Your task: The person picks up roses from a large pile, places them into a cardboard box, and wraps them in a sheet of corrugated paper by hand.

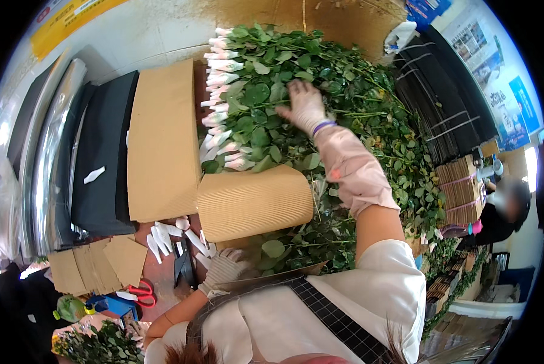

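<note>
My right hand (pixel 306 108), in a pale glove with a pink sleeve above it, reaches over a thick bed of leafy rose stems (pixel 350 91). Its fingers are spread and nothing shows in them. At the left end of the stems, white sleeves (pixel 223 65) cover the flower heads in a column. A curved sheet of corrugated cardboard (pixel 253 203) lies across the near stems. Just below that sheet is my left hand (pixel 224 269), in a ribbed glove, close to the leaves; its fingers are smeared, so I cannot make out their grip.
Left of the stems stand a tall stack of brown cardboard sheets (pixel 163 142) and black sheets (pixel 105 151). Loose white sleeves (pixel 160 239), black scissors (pixel 184 264) and red-handled scissors (pixel 141 293) lie near my left arm. Bundled black sheets (pixel 444 97) lean at right; another person (pixel 505 209) is beyond.
</note>
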The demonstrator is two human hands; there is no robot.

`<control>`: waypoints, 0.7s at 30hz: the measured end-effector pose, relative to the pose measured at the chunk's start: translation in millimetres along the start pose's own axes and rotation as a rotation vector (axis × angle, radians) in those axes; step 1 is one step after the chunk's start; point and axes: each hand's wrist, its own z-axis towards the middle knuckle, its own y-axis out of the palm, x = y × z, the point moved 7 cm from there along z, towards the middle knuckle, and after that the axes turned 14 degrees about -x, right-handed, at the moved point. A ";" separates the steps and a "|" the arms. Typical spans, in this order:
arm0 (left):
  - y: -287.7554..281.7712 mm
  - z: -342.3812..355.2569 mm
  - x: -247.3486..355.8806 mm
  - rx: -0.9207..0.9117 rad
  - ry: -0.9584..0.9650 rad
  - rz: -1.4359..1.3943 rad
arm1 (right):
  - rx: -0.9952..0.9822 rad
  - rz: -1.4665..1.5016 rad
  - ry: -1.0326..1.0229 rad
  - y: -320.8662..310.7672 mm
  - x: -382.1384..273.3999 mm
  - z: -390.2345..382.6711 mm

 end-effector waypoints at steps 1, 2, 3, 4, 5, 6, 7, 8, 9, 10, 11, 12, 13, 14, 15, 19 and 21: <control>-7.3 0.9 2.1 0.010 0.000 -0.052 | -0.144 0.135 -0.039 -1.6 11.0 10.4; -12.3 2.2 4.1 0.020 0.011 -0.100 | -0.245 0.119 -0.142 10.6 20.5 15.7; -9.0 2.1 3.5 0.027 0.002 -0.107 | -0.345 0.102 -0.252 21.6 20.3 19.6; -4.4 1.5 1.6 0.046 -0.001 -0.111 | -0.391 0.102 -0.154 15.5 24.1 25.5; -3.0 1.6 1.3 0.067 -0.005 -0.117 | -0.435 0.097 -0.056 4.5 28.1 28.9; -2.3 0.7 -0.8 0.076 -0.019 -0.125 | -0.095 0.181 0.005 -25.1 30.4 24.8; 0.7 4.2 -0.5 0.003 -0.010 -0.142 | 0.327 0.198 -0.152 -56.4 27.6 4.5; 6.5 3.8 -0.7 -0.085 -0.009 -0.154 | 0.231 0.295 -0.292 -61.6 4.5 1.7; 15.4 4.3 -0.9 -0.091 -0.013 -0.158 | 0.132 0.392 -0.428 -67.0 -27.4 0.1; 27.7 2.6 -6.7 -0.104 -0.059 -0.177 | 0.110 0.323 -0.564 -63.8 -60.3 -3.3; 33.8 0.1 -12.8 -0.117 -0.103 -0.191 | 0.092 0.254 -0.694 -57.1 -91.7 -5.8; 27.5 -2.2 -11.3 -0.132 -0.098 -0.175 | 0.057 0.231 -0.648 -49.9 -108.4 -0.7; 13.9 -3.6 -6.6 -0.112 -0.095 -0.158 | 0.022 0.205 -0.601 -43.4 -122.5 5.5; 2.7 -1.9 -3.1 -0.085 -0.076 -0.142 | -0.047 0.157 -0.581 -34.1 -132.8 9.2; -2.2 -0.4 -1.3 -0.087 -0.057 -0.131 | -0.119 0.110 -0.566 -23.3 -142.6 13.6; -5.2 -0.3 -1.9 -0.023 -0.022 -0.155 | -0.328 0.043 -0.656 -23.1 -146.0 -3.5; 12.8 0.3 -7.5 -0.056 -0.048 -0.097 | -0.106 0.119 -0.557 -82.6 -108.0 -27.6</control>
